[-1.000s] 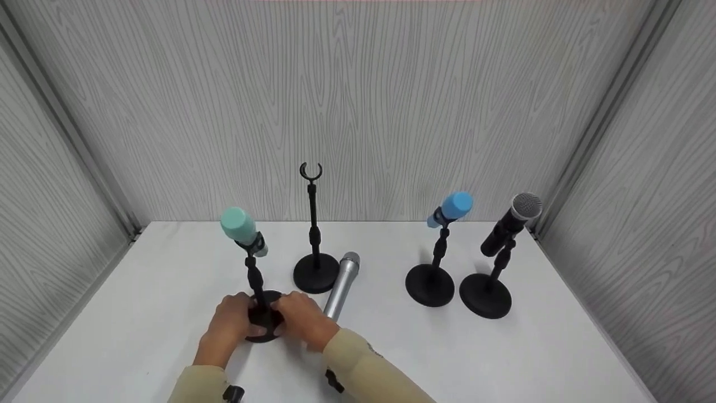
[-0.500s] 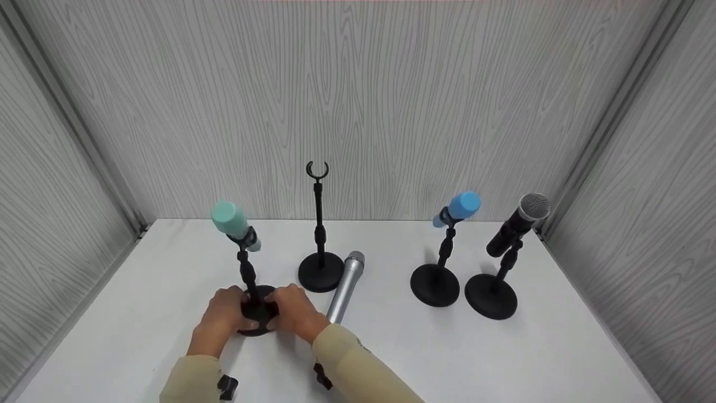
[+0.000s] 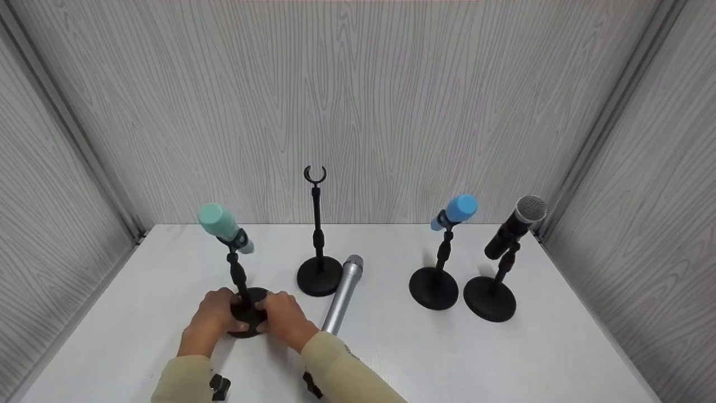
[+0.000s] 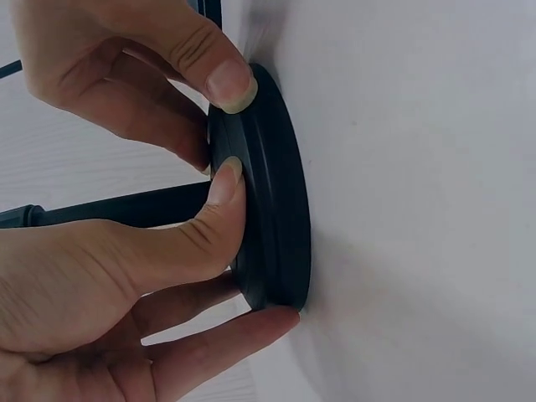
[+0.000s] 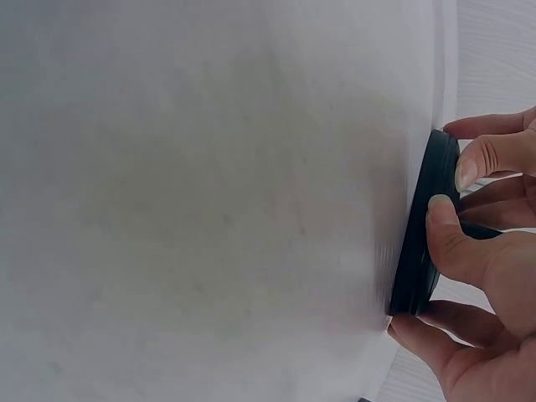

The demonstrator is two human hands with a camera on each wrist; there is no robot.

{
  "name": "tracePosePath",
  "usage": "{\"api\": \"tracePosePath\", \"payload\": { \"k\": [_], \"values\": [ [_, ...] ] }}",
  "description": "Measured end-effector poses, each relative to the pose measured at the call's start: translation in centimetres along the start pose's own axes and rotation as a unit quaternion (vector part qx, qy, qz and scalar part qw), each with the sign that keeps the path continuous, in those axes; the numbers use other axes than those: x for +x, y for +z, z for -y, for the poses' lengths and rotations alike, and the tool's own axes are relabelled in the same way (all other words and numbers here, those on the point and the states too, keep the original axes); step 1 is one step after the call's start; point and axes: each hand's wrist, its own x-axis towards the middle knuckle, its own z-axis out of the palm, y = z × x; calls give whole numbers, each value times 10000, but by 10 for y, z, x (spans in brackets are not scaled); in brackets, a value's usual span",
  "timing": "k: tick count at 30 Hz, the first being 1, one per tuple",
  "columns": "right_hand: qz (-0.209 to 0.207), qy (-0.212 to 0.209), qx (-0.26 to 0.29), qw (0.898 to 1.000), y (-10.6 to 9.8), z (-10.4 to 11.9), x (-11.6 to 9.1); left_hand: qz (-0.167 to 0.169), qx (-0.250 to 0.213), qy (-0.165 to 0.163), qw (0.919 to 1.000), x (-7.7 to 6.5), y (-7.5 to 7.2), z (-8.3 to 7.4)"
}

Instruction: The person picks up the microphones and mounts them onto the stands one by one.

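A black desktop microphone stand (image 3: 238, 274) holds a mint-green microphone (image 3: 218, 221) in its clip, tilted with the head toward the upper left. Both hands grip its round base (image 3: 253, 318) from opposite sides. My left hand (image 3: 210, 318) holds the left edge, and my right hand (image 3: 286, 320) holds the right edge. In the left wrist view both thumbs press on top of the base (image 4: 280, 209), with fingers at its rim close over the white table. The right wrist view shows the same hold, with the base (image 5: 414, 243) seen edge-on between the hands.
A bare stand (image 3: 319, 277) with an open clip is behind to the right. Beside it lies a silver microphone (image 3: 344, 294), partly behind the right forearm. Farther right are stands with a blue microphone (image 3: 461, 208) and a black one (image 3: 512, 229). Grey wood-grain panels (image 3: 358, 112) enclose the table.
Both hands have shifted to the left, carrying the stand with the mint-green microphone along. The gap between it and the bare stand has widened. The other stands and the silver microphone stay put.
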Motion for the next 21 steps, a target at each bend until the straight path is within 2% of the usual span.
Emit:
{"api": "tracePosePath", "payload": {
  "k": [6, 11, 17, 21],
  "values": [
    [44, -281, -336, 9990, 2, -6, 0, -19, -87, 135, 9999, -2, 0, 2],
    [125, -525, -397, 9978, -7, -14, -1, -84, -235, 49, 9997, -13, -8, -1],
    [57, -495, 28, 9988, -35, -17, -2, -345, -6, 58, 9994, -28, -28, -24],
    [-61, -373, 5, 9993, -51, -18, -6, -331, 262, 94, 9991, -36, -31, -40]
  ]
}}
